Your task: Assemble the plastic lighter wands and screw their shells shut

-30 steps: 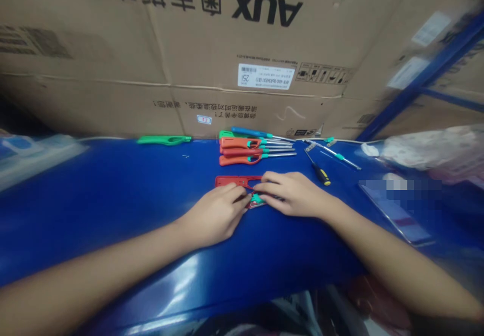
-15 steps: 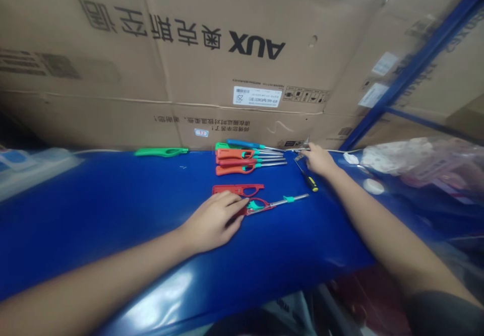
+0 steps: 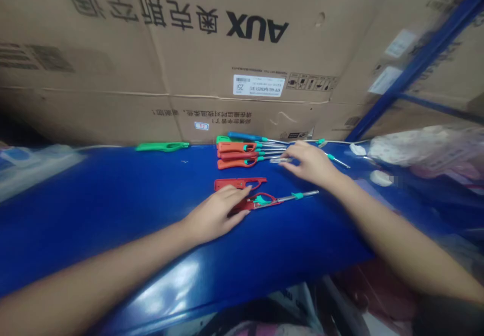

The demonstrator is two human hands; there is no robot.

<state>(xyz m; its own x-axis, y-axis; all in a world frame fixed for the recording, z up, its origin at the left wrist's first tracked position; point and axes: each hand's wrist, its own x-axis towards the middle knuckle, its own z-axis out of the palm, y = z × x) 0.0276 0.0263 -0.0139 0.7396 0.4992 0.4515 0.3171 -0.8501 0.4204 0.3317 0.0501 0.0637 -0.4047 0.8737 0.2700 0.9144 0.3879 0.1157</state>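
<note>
My left hand [image 3: 217,212] is closed on the red handle half of an opened gas lighter [image 3: 266,201], pressed to the blue table. The lighter shows its green trigger and a metal tube with a green collar. Just beyond it lies the loose red handle shell [image 3: 240,183]. My right hand [image 3: 312,162] pinches a small clear or silvery piece [image 3: 279,160], too small to name, beside the tube ends of several stacked gas lighters [image 3: 236,163] in orange, red, green and blue. Past that hand a metal tube with green parts [image 3: 338,161] sticks out, partly hidden.
A green lighter handle [image 3: 162,146] lies at the back left. Large cardboard boxes [image 3: 189,74] stand along the table's back edge. Plastic bags [image 3: 34,167] are at the left, with a white round thing [image 3: 381,178] and a spotted bag [image 3: 401,144] at the right.
My right hand has come left and nearer, from the far edge to the stacked tubes, with a small piece in its fingers. The screwdriver is now out of sight. My left hand keeps its hold.
</note>
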